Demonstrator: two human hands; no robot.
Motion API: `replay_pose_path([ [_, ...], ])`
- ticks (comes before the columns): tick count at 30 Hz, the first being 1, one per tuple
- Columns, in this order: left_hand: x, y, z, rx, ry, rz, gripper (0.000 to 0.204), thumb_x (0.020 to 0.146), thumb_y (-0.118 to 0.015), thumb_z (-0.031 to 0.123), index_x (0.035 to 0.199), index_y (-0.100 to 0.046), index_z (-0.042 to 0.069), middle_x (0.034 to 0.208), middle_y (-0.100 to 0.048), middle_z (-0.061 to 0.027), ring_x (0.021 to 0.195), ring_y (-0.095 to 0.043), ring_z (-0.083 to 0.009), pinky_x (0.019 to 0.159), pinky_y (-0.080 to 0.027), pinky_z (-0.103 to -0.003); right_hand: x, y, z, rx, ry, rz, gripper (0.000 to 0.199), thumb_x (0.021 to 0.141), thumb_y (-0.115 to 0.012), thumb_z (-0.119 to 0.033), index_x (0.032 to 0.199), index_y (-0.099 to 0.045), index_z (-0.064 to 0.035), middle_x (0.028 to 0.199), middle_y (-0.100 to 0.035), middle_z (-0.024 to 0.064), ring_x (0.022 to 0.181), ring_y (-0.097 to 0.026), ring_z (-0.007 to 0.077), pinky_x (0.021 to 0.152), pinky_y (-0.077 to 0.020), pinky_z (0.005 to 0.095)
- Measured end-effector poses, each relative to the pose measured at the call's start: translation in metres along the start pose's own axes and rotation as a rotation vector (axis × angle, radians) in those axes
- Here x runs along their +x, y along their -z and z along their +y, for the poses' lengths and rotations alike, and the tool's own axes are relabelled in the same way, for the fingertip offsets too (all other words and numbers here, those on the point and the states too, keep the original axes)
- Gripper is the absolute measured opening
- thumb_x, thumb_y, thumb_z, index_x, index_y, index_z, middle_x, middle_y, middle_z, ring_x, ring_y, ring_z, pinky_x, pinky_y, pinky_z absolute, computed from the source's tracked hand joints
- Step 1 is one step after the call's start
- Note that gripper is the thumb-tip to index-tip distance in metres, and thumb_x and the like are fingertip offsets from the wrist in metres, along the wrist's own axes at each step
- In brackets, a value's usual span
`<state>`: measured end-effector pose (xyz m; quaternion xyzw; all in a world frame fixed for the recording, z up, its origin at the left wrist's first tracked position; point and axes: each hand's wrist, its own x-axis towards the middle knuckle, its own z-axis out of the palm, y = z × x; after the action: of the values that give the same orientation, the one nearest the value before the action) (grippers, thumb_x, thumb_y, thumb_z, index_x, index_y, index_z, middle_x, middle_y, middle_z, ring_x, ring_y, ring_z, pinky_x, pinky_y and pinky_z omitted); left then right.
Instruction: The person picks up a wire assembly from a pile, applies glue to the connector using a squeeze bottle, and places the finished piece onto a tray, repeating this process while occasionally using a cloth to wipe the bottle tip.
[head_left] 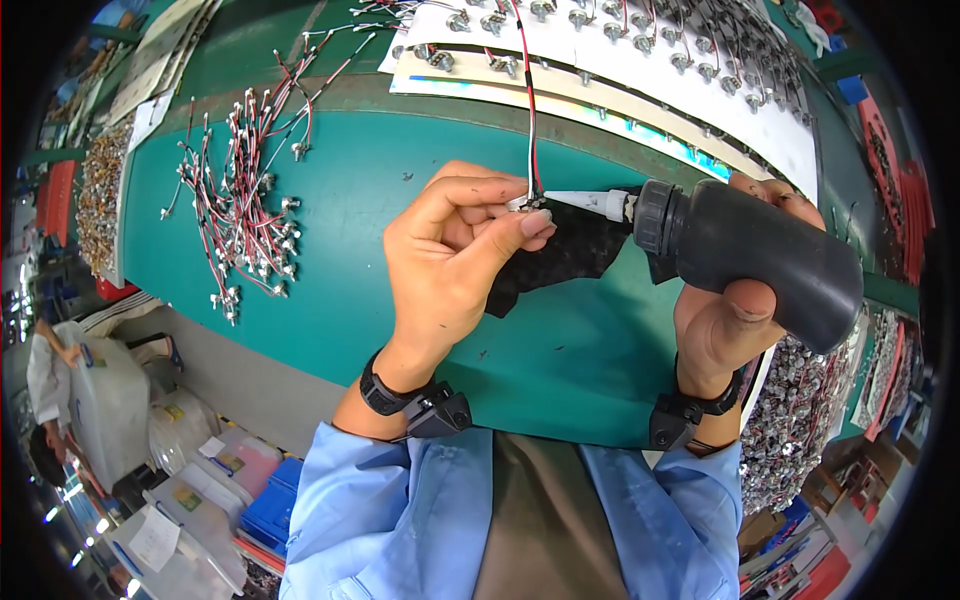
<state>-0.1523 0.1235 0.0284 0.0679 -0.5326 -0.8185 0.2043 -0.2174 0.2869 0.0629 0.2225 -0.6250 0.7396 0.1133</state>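
Observation:
My left hand (445, 255) pinches a small metal component (531, 204) between thumb and fingertips. Red, black and white wires (529, 95) rise from it toward the far side. Wrapped around a black squeeze bottle (775, 258), my right hand (722, 325) holds it tilted, with its white tapered nozzle (585, 204) pointing left. The nozzle's tip meets the component's wire end, or stops just short; I cannot tell which. Beneath both hands lies a dark stained cloth (560, 252) on the green work mat (590, 375). Whether any liquid leaves the tip is too small to see.
Left on the mat is a heap of wired components (245, 210). White boards (660, 85) carrying rows of similar parts stand along the far side. A dense pile of parts (800, 410) fills the right side. Plastic bins (270, 505) and another person (55, 370) are at lower left.

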Motion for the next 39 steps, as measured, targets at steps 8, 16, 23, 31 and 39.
replay_pose_path([
  [8,-0.001,0.0,0.0,-0.012,0.002,0.004,0.014,0.073,-0.054,-0.012,0.087,-0.052,-0.009,0.086,-0.05,-0.0119,0.072,-0.06,-0.0201,0.064,-0.053,-0.028,-0.001,0.0,0.002,0.016,-0.001,0.008,0.075,0.063,-0.07,-0.043,0.116,-0.037,-0.0008,0.107,-0.046,0.0125,0.101,-0.05,0.0264,0.089,-0.0401,0.0376],
  [16,0.0,0.002,0.001,-0.011,0.016,0.002,0.014,0.074,-0.053,-0.012,0.088,-0.051,-0.009,0.086,-0.051,-0.0121,0.072,-0.06,-0.0206,0.064,-0.053,-0.028,0.003,-0.004,0.008,0.051,0.04,0.026,0.073,0.062,-0.072,-0.038,0.112,-0.039,0.0012,0.103,-0.048,0.0129,0.096,-0.052,0.0263,0.086,-0.0421,0.0363],
  [23,0.0,-0.001,0.005,0.013,-0.007,-0.009,0.013,0.074,-0.054,-0.01,0.087,-0.051,-0.008,0.087,-0.052,-0.0132,0.071,-0.06,-0.021,0.062,-0.053,-0.029,0.031,0.017,0.008,-0.038,0.088,0.084,0.054,0.072,-0.067,-0.027,0.109,-0.042,0.003,0.093,-0.052,0.0118,0.097,-0.052,0.0268,0.087,-0.0418,0.0342],
  [31,0.044,-0.037,0.038,0.342,-0.145,-0.09,0.015,0.073,-0.058,-0.003,0.087,-0.054,-0.004,0.089,-0.054,-0.0109,0.068,-0.056,-0.0153,0.06,-0.047,-0.025,0.074,0.134,-0.045,0.127,0.309,0.633,0.025,0.08,-0.058,-0.018,0.094,-0.049,0.0011,0.085,-0.055,0.0091,0.065,-0.05,0.0112,0.067,-0.0439,0.0235],
  [39,0.155,-0.175,-0.038,0.924,-0.555,-0.309,0.017,0.061,-0.068,0.016,0.072,-0.064,0.004,0.082,-0.053,-0.0126,0.082,-0.049,-0.0251,0.071,-0.04,-0.031,0.068,0.178,-0.075,0.278,0.393,0.673,0.021,0.083,-0.054,-0.021,0.09,-0.05,-0.0019,0.084,-0.055,0.0068,0.054,-0.043,0.0088,0.064,-0.0419,0.0222],
])
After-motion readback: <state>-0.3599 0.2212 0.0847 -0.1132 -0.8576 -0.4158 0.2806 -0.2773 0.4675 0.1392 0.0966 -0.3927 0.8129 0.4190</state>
